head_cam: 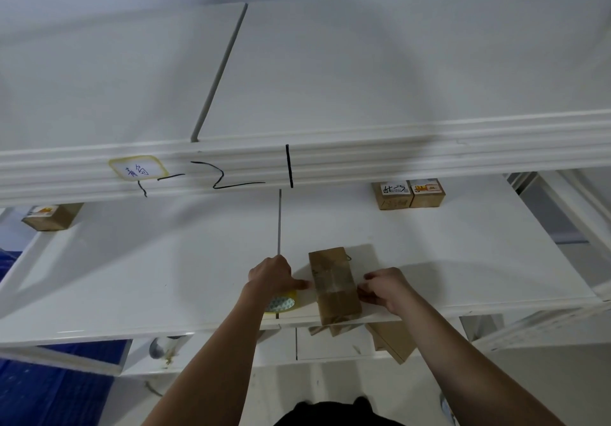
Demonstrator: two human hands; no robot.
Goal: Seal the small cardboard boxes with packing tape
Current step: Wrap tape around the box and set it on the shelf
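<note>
A small brown cardboard box (334, 285) lies on the white shelf (165, 276) near its front edge, with a strip of clear tape across its middle. My left hand (272, 276) is at the box's left side, its thumb touching the box at the tape's end. Under that hand sits a yellowish roll of packing tape (281, 303), partly hidden. My right hand (385, 286) has its fingers curled against the box's right side at the tape's other end.
Two labelled boxes (408, 194) stand at the shelf's back right, another box (49, 217) at the far left. An upper shelf edge (297, 161) with black marks overhangs. Flat cardboard pieces (393, 339) lie on the level below. Blue material (49, 386) shows lower left.
</note>
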